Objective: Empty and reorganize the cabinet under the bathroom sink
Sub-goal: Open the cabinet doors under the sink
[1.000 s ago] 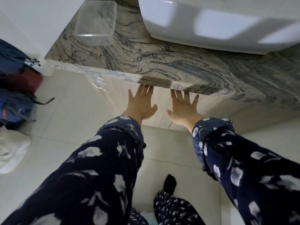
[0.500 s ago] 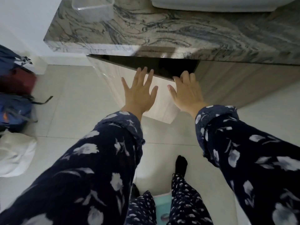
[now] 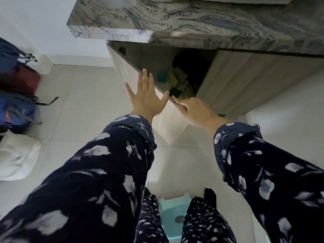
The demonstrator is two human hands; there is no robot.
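The cabinet door [image 3: 133, 79], barely cracked a moment ago, now stands well ajar beneath the marble surface [image 3: 192, 20]. Your left hand [image 3: 145, 99] lies flat, fingers spread, on its face; your right hand [image 3: 194, 109] grips its free edge. Stored items [image 3: 175, 81] behind the door are now reachable for emptying.

The grey-veined marble counter [image 3: 192, 18] lies above the pale wood-grain cabinet door [image 3: 168, 120]. Both navy floral-print sleeves [image 3: 105, 172] reach forward; a turquoise plastic stool [image 3: 172, 207] stands below them.
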